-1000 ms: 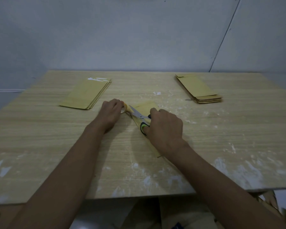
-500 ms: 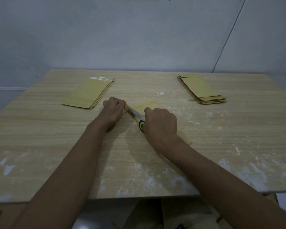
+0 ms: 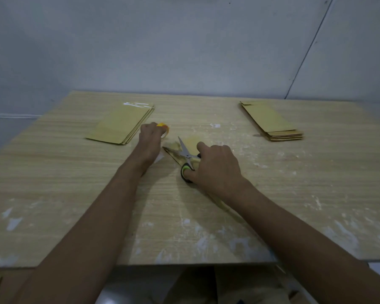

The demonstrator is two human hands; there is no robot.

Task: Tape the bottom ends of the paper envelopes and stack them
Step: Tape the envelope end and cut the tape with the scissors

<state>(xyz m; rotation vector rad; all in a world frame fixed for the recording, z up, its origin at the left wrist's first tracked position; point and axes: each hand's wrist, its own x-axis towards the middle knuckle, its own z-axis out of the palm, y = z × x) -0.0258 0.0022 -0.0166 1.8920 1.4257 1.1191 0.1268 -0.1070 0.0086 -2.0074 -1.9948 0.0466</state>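
A yellow-brown paper envelope (image 3: 191,142) lies in the middle of the wooden table (image 3: 53,183), mostly hidden under my right arm. My right hand (image 3: 215,170) grips scissors (image 3: 185,153) with green and black handles; the blades are parted and point away over the envelope's far end. My left hand (image 3: 150,140) holds a yellow tape roll (image 3: 164,127) a little left of the envelope, near the left stack. A strip of clear tape (image 3: 159,157) shows beside my left wrist.
A stack of envelopes with shiny tape on the far end (image 3: 121,122) lies at the back left. Another stack of envelopes (image 3: 270,121) sits at the back right. White smears mark the tabletop. A grey wall stands behind the table.
My left hand has pulled the tape roll away to the left and back from the envelope. The scissor blades have opened, and my right hand has drawn slightly towards me.
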